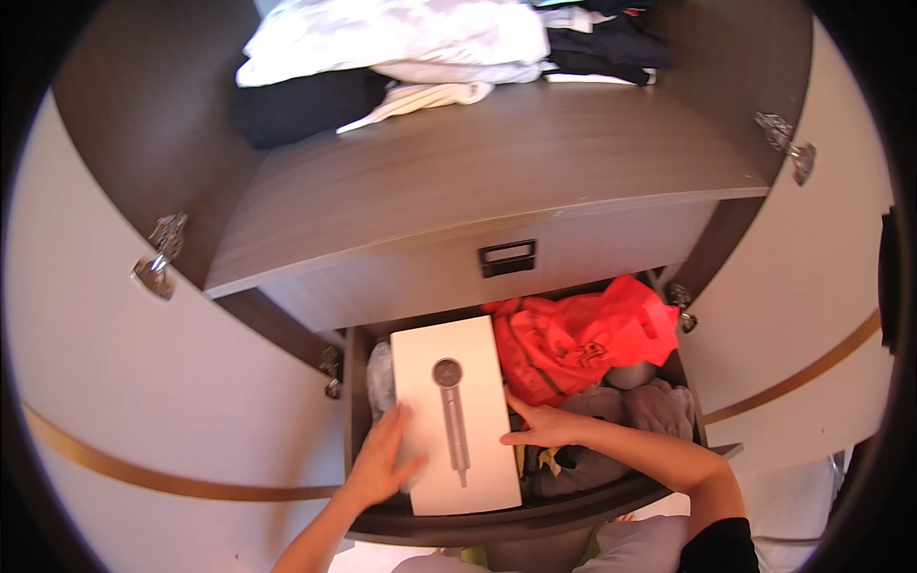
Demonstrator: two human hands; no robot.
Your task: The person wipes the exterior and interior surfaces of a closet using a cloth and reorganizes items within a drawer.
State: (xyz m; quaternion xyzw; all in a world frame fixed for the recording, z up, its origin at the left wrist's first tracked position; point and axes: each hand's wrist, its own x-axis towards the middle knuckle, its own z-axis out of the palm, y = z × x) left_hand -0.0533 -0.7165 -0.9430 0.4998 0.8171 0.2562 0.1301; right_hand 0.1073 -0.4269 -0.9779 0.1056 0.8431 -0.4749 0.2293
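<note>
A white carton (419, 430) printed with a picture of a hair dryer lies lengthwise over the left part of an open drawer (573, 512). My left hand (383, 458), slightly blurred, is at its left edge, with the thumb over the printed face. On the opposite side, my right hand (544, 424) has thumb and forefinger against the right edge. The carton is between both hands; what lies beneath it is hidden. Right of it in the drawer are a red plastic bag (573, 336) with dark print and folded greyish clothes (609, 408).
A closed drawer front with a black recessed handle (508, 258) sits above, under a wooden shelf (501, 165). Folded clothes (394, 43) are stacked on that shelf. Cabinet doors (179, 372) stand open on both sides, with metal hinges (161, 258) protruding.
</note>
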